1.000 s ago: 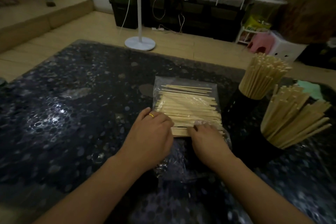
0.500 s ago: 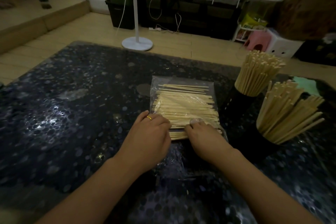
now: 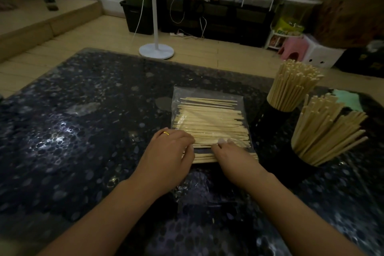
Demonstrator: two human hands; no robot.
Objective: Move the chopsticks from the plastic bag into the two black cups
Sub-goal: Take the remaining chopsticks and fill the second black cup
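Since a second ago both hands have barely shifted, left hand (image 3: 169, 151) and right hand (image 3: 232, 153) still curled on the near chopsticks (image 3: 209, 124) at the bag (image 3: 207, 94) mouth, centre frame, so none has yet reached the already full cups (image 3: 268, 118) at right.

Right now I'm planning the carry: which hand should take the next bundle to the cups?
Right, probably. The right hand lies on the chopsticks on the side nearer both black cups; the left hand is farther away.
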